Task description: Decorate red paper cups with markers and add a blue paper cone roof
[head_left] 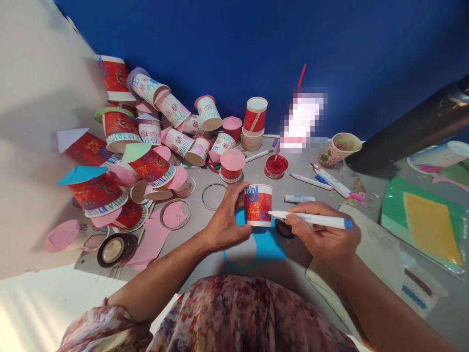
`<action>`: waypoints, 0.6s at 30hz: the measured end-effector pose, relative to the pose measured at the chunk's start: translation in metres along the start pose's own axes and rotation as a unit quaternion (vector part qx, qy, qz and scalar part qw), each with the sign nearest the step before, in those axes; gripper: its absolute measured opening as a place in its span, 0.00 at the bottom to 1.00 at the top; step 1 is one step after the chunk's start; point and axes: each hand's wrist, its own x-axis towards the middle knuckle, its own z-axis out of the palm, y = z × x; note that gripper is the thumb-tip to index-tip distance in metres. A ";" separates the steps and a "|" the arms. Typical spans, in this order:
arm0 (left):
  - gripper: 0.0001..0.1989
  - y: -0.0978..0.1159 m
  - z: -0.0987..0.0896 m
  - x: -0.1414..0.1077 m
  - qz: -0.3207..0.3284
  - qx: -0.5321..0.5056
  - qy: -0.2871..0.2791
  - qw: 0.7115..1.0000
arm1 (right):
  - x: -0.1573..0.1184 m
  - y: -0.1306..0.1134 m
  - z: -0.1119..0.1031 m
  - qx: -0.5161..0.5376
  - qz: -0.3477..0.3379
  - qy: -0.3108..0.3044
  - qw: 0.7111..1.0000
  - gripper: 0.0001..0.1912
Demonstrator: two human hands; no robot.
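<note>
I saw the grey surface (304,254) running out to a blue wall, and the biggest thing on it was the heap of decorated paper cups (146,142) at the left — red ones, white ones, many tipped on their sides, some capped with pink, green or blue paper discs. To the right lay a green sheet (392,215) with a yellow panel on it. Nearer the middle, a blue paper piece (269,247) with a round hole cut from it lay flat under the work.

On that blue piece stood 1 red-and-white cup (258,204), mouth down, just in front of me. My left hand (227,220) had its fingers wrapped around the cup's left side, steadying it. My right hand (326,237) had its fingers closed around a white marker (311,220) with a blue end, its tip touching the cup's lower right edge.

I judged the step in hand to be drawing on the cup's wall, with blue marks already showing on its upper left. The next move would call for a firm left-hand hold and small turns of the cup, so each stroke landed on a bare stretch.

Smaller things sat behind — a red lid (276,166), loose markers (322,181), and a roll of tape (113,249) at lower left.
</note>
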 end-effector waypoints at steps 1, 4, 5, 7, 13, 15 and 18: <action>0.44 0.000 0.000 0.000 0.005 0.006 -0.002 1.000 | 0.000 0.000 0.000 -0.003 -0.004 -0.007 1.000 0.02; 0.43 0.000 0.001 -0.001 0.013 0.017 -0.004 1.000 | 0.002 -0.002 0.001 -0.013 -0.011 -0.020 1.000 0.03; 0.44 0.001 0.001 -0.001 0.014 0.018 -0.005 1.000 | 0.002 -0.003 0.001 -0.014 -0.011 -0.023 1.000 0.03; 0.44 0.001 0.001 -0.001 0.014 0.019 -0.006 1.000 | 0.002 -0.003 0.001 -0.016 -0.009 -0.029 0.999 0.04; 0.44 0.002 0.001 -0.001 0.011 0.014 -0.007 1.000 | 0.004 -0.001 0.001 -0.018 -0.004 -0.038 0.999 0.07; 0.45 0.002 0.002 -0.001 0.009 0.014 -0.006 1.000 | 0.005 -0.001 0.000 -0.020 -0.004 -0.042 0.999 0.07; 0.46 0.001 0.002 -0.002 0.010 0.016 -0.005 1.000 | 0.006 -0.003 -0.001 -0.016 0.004 -0.053 0.998 0.08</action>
